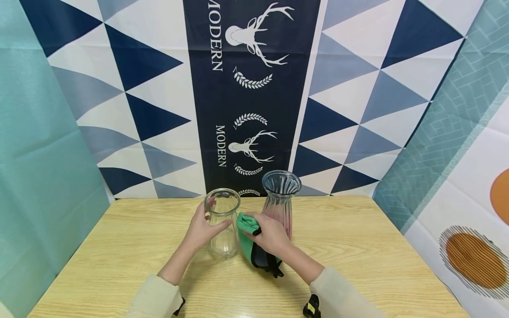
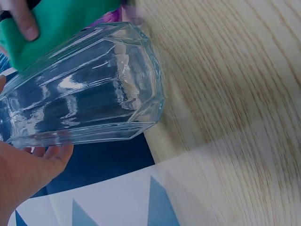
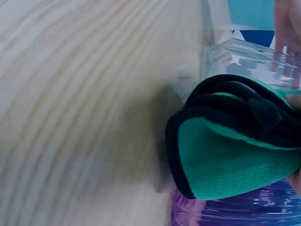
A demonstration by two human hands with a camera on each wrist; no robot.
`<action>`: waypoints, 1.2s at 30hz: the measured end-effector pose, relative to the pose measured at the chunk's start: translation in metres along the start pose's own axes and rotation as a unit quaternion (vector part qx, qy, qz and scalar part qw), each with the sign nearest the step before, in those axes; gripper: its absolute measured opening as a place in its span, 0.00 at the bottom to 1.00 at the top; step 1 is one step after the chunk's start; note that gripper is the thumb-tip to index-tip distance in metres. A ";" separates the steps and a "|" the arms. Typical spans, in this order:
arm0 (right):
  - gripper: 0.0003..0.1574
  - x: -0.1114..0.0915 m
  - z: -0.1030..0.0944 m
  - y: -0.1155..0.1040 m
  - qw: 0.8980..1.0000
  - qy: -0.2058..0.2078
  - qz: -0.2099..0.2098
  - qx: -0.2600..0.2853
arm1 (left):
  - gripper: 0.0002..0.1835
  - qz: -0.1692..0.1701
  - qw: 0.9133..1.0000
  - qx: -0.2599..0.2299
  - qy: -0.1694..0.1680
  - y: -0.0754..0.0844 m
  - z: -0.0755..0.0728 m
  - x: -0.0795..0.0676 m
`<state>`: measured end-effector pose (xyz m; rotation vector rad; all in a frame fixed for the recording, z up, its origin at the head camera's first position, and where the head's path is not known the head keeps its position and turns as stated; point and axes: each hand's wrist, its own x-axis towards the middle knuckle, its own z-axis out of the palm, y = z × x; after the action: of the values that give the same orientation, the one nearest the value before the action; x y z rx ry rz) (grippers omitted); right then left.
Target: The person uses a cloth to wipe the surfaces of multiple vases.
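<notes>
My left hand (image 1: 202, 228) grips a clear glass vase (image 1: 223, 236) near its upper part, thumb on one side and fingers on the other. The vase has a rounded rim and, in the left wrist view, a faceted base (image 2: 141, 80) close to the tabletop. My right hand (image 1: 270, 232) holds a folded green cloth (image 1: 245, 243) with black edging, bunched between thumb and fingers right beside the clear vase. In the right wrist view the cloth (image 3: 235, 160) hangs in layers over the table. Behind the right hand stands a second glass vase (image 1: 280, 203), blue at its flared rim and pink lower down.
The light wood table (image 1: 342, 247) reaches back to a wall hanging (image 1: 246, 101) with triangles and deer heads. A teal curtain (image 1: 51, 154) borders the left side, and a patterned white cloth (image 1: 457, 212) borders the right.
</notes>
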<state>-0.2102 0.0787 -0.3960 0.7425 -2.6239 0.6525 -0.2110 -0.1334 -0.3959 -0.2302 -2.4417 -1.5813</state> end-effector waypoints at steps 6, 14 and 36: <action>0.33 0.008 -0.005 -0.005 0.999 0.047 -0.001 0.013 | 0.44 -0.010 1.000 0.004 0.010 0.001 0.000 0.000; 0.33 0.010 -0.007 -0.010 1.000 0.030 -0.004 0.003 | 0.43 0.014 0.999 0.011 0.029 -0.002 0.003 0.001; 0.32 -0.003 0.009 0.003 1.000 0.009 -0.007 -0.018 | 0.47 0.004 0.999 0.017 0.028 0.004 0.003 0.001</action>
<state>-0.2105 0.0776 -0.4056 0.7396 -2.6042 0.6051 -0.2115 -0.1291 -0.3935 -0.1863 -2.4213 -1.5204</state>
